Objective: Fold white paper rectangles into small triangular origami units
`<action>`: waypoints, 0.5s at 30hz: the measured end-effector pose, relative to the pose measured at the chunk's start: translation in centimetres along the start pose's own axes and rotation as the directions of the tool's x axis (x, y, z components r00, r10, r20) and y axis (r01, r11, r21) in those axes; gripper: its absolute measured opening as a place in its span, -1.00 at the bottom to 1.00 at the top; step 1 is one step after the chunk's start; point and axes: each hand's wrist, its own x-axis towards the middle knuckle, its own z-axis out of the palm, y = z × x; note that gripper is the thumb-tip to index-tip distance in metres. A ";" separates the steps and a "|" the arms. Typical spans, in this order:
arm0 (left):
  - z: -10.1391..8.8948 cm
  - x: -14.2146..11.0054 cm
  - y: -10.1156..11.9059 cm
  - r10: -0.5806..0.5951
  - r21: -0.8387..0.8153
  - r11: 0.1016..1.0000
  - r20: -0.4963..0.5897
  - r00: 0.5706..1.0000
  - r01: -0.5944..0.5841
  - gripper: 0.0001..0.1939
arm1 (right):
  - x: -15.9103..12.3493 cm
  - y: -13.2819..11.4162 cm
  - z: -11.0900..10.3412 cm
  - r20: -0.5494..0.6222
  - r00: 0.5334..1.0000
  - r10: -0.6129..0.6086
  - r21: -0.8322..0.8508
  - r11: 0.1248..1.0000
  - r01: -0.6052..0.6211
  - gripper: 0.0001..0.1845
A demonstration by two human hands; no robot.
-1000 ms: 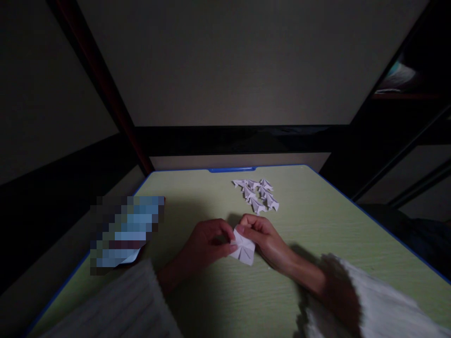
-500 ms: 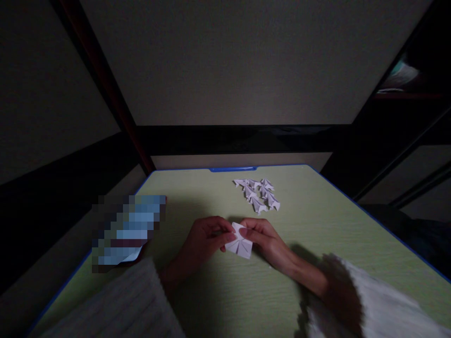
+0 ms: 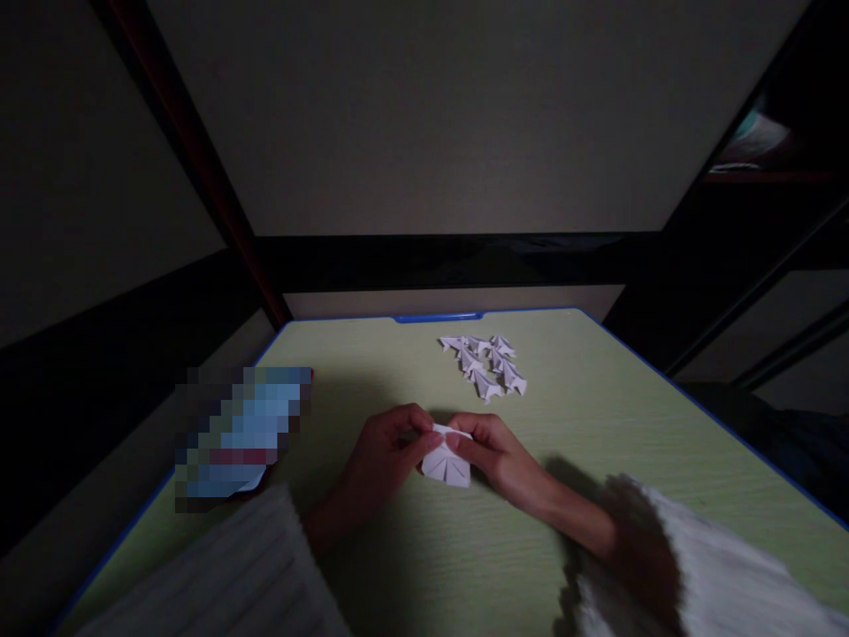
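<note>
A small piece of folded white paper (image 3: 447, 467) is held between both hands above the table, its crease lines fanning toward me. My left hand (image 3: 396, 447) pinches its left side, thumb on top. On the right side, my right hand (image 3: 494, 448) grips it with the thumb pressed near the upper edge. The two thumb tips nearly meet on the paper; the fingers beneath it are mostly hidden. Beyond the hands lie several small folded white paper pieces (image 3: 484, 380), grouped in a loose ring.
The pale green table (image 3: 371, 363) has a blue rim and a blue handle-like strip (image 3: 438, 318) at its far edge. At the left lies a pixelated device with a lit screen (image 3: 256, 425). A panel (image 3: 457, 133) rises behind the table.
The paper has turned slightly and its lower edge now lies more level. My right thumb has shifted left, closer to my left thumb.
</note>
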 end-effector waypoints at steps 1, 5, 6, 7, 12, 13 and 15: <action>0.0 0.0 0.0 0.002 0.002 1.000 -0.008 1.000 -0.002 -0.88 | 0.0 0.0 0.0 0.002 1.000 -0.003 -0.008 1.000 0.003 -0.68; 0.1 -0.2 0.0 0.000 -0.010 1.000 -0.052 0.999 0.000 -0.87 | -0.2 -0.1 0.0 0.013 0.999 -0.031 -0.071 0.997 0.032 -0.68; 0.1 -0.2 0.0 -0.006 -0.012 1.000 -0.058 0.998 0.006 -0.86 | -0.2 -0.1 0.1 0.015 0.999 -0.039 -0.093 0.995 0.040 -0.68; 0.1 -0.2 0.1 -0.007 -0.014 1.000 -0.063 0.998 0.007 -0.86 | -0.2 -0.2 0.1 0.016 0.999 -0.043 -0.115 0.992 0.044 -0.68; 0.1 -0.3 0.0 -0.012 -0.030 1.000 -0.074 0.997 0.010 -0.86 | -0.2 -0.4 0.2 0.021 0.999 -0.030 -0.157 0.987 0.033 -0.67; 0.1 -0.3 0.0 -0.007 -0.029 1.000 -0.078 0.997 0.005 -0.86 | -0.1 -0.5 0.2 0.027 0.999 -0.025 -0.139 0.990 0.029 -0.67; 0.1 -0.4 -0.1 0.009 -0.022 1.000 -0.094 0.996 -0.011 -0.86 | -0.1 -0.6 0.2 0.037 0.999 -0.013 -0.100 0.995 0.016 -0.67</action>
